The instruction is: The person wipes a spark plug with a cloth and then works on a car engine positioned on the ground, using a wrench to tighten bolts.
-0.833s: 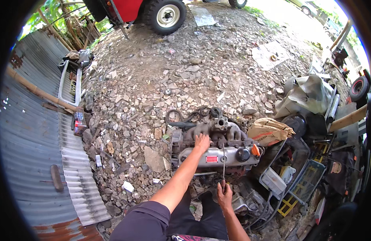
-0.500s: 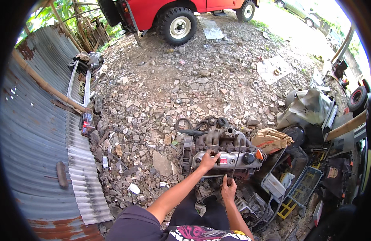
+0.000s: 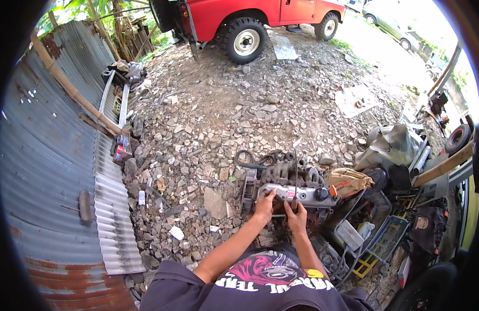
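Observation:
An engine (image 3: 313, 199) with a silver valve cover and a black filler cap (image 3: 321, 194) lies in front of me on the stony ground. My right hand (image 3: 297, 217) is wrapped round the handle of a long, thin screwdriver (image 3: 296, 173), its shaft pointing away from me across the cover. At the left part of the cover, my left hand (image 3: 264, 207) has its fingers drawn together; a small dark shape shows at the fingertips, too small to name. An orange piece (image 3: 333, 192) sits by the right end of the cover.
A crumpled brown paper bag (image 3: 350, 179) lies right of the engine, beside a yellow metal frame (image 3: 368, 264) and loose parts. Black hoses (image 3: 245, 158) rest behind it. Corrugated sheets (image 3: 115, 217) line the left. A red vehicle (image 3: 296, 13) stands at the back.
My right hand and the screwdriver have moved left and up over the valve cover. My left hand has shifted slightly left and towards me. The whole view has tilted a little.

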`<action>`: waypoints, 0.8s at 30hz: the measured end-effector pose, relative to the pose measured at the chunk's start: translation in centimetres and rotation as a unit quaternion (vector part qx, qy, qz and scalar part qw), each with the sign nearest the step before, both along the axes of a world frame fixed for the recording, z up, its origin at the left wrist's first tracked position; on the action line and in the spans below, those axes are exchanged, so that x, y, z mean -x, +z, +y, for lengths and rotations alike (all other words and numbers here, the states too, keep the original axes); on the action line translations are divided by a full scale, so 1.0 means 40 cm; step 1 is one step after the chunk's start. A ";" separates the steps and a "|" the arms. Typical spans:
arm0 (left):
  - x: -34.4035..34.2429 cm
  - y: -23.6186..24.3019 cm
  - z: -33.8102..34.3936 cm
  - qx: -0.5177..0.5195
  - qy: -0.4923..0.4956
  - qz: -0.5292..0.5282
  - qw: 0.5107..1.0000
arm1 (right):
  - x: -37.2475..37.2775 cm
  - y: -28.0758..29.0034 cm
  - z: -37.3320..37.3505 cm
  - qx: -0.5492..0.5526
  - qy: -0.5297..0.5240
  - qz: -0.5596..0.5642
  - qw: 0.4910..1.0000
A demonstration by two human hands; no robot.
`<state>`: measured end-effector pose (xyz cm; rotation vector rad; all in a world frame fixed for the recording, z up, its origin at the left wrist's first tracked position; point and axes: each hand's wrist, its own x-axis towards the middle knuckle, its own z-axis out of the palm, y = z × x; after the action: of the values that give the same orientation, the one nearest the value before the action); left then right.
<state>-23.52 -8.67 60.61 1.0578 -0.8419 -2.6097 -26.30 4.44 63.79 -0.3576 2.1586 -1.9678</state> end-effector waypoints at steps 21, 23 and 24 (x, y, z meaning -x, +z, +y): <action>0.109 0.120 0.350 0.166 0.012 0.060 0.984 | 0.117 0.194 0.349 -0.251 0.063 0.370 0.892; 0.130 0.123 0.379 0.169 0.059 0.074 0.981 | 0.088 0.203 0.356 -0.250 0.009 0.373 0.893; 0.142 0.126 0.388 0.150 0.055 0.072 0.985 | 0.081 0.198 0.364 -0.236 0.025 0.372 0.897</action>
<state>-29.18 6.86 65.63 0.7991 -1.0671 -2.3407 -29.54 18.99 71.73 -1.2096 2.9177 -1.3002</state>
